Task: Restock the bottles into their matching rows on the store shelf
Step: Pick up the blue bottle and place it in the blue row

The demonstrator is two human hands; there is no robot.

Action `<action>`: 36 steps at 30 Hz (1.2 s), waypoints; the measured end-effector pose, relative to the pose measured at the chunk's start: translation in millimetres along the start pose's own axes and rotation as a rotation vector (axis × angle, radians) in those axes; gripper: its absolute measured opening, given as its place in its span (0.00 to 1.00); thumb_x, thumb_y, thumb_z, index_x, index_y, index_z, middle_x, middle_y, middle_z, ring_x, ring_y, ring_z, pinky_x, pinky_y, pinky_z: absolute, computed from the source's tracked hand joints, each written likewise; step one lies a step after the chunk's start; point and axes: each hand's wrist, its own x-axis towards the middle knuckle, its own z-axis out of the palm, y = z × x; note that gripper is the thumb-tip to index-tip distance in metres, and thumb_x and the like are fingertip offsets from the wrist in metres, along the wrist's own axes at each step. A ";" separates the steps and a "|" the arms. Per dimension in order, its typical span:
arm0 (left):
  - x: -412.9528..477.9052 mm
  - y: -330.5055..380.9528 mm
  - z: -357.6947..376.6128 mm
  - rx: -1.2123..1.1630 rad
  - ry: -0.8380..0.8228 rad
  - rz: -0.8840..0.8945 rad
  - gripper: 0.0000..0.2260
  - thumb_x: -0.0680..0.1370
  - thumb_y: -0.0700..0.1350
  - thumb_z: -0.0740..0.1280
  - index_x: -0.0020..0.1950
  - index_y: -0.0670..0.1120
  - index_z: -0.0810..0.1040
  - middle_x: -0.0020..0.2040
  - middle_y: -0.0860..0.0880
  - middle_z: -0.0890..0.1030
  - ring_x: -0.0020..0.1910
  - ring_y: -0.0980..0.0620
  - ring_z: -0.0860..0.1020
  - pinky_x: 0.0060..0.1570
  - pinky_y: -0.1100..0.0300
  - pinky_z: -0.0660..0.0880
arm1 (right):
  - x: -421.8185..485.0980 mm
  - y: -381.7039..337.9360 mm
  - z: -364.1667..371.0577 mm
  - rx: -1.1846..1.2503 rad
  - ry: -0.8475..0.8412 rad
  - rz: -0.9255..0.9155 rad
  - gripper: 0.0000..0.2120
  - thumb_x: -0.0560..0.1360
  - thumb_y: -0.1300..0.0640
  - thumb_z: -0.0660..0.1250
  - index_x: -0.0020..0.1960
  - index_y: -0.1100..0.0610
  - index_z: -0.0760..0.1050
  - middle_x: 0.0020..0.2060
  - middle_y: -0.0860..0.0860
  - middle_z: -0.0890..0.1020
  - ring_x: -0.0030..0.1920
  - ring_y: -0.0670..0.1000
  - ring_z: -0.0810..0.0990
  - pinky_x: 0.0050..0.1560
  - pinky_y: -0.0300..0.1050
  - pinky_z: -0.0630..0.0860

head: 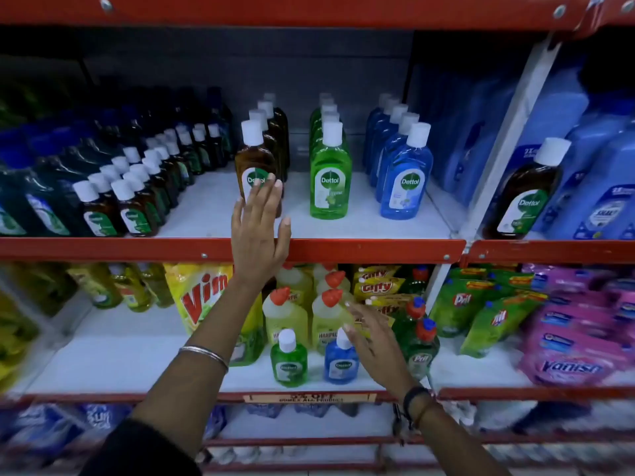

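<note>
On the upper shelf [343, 250] stand three rows of Dettol bottles: brown [255, 159], green [330, 176] and blue [406, 180]. My left hand [259, 231] is open, fingers spread, with the fingertips against the front brown bottle's label. On the lower shelf stand a small green Dettol bottle [288, 360] and a small blue Dettol bottle [341, 364]. My right hand [372, 334] is open just right of the small blue bottle, holding nothing. A lone brown Dettol bottle [525, 194] stands in the right bay among the blue containers.
Small brown bottles [103, 207] and dark green bottles fill the upper shelf's left. Big blue containers [604, 187] fill the right bay. Below are a Vim pouch [202, 297], Harpic bottles [326, 314], Pril bottles [421, 341] and pink Vanish pouches [577, 352].
</note>
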 end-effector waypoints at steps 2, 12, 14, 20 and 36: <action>1.6 -7.4 1.4 0.082 -0.015 -0.073 0.22 0.83 0.50 0.53 0.77 0.47 0.62 0.76 0.46 0.65 0.77 0.47 0.60 0.73 0.42 0.58 | 1.2 11.6 5.5 0.007 -0.105 0.086 0.32 0.74 0.35 0.58 0.74 0.46 0.57 0.66 0.46 0.73 0.65 0.47 0.72 0.62 0.53 0.75; -3.8 -19.8 15.8 0.284 -0.021 -0.058 0.22 0.83 0.52 0.49 0.77 0.52 0.62 0.76 0.47 0.66 0.76 0.47 0.61 0.71 0.41 0.62 | 11.1 26.3 5.5 0.187 -0.179 0.228 0.15 0.69 0.55 0.75 0.50 0.41 0.74 0.44 0.41 0.82 0.47 0.36 0.78 0.51 0.37 0.74; -3.9 -19.8 16.4 0.288 -0.017 -0.049 0.22 0.83 0.52 0.49 0.77 0.52 0.62 0.76 0.47 0.67 0.76 0.47 0.61 0.71 0.41 0.62 | 14.0 19.9 -3.1 0.223 -0.144 0.206 0.15 0.69 0.56 0.75 0.50 0.43 0.75 0.45 0.41 0.83 0.48 0.37 0.79 0.50 0.32 0.73; -4.2 -19.4 16.2 0.291 0.008 -0.033 0.22 0.83 0.50 0.50 0.78 0.52 0.60 0.76 0.46 0.66 0.76 0.45 0.61 0.71 0.43 0.61 | 29.5 -20.2 -43.9 0.406 -0.015 0.109 0.14 0.66 0.56 0.77 0.50 0.47 0.80 0.46 0.46 0.85 0.49 0.49 0.83 0.49 0.45 0.80; -2.9 -16.7 12.9 0.277 -0.031 -0.048 0.22 0.84 0.52 0.47 0.77 0.50 0.61 0.76 0.45 0.65 0.76 0.44 0.62 0.70 0.41 0.62 | 117.1 -164.5 -181.2 0.514 0.566 -0.373 0.07 0.72 0.57 0.71 0.50 0.50 0.78 0.44 0.46 0.84 0.46 0.47 0.81 0.49 0.40 0.78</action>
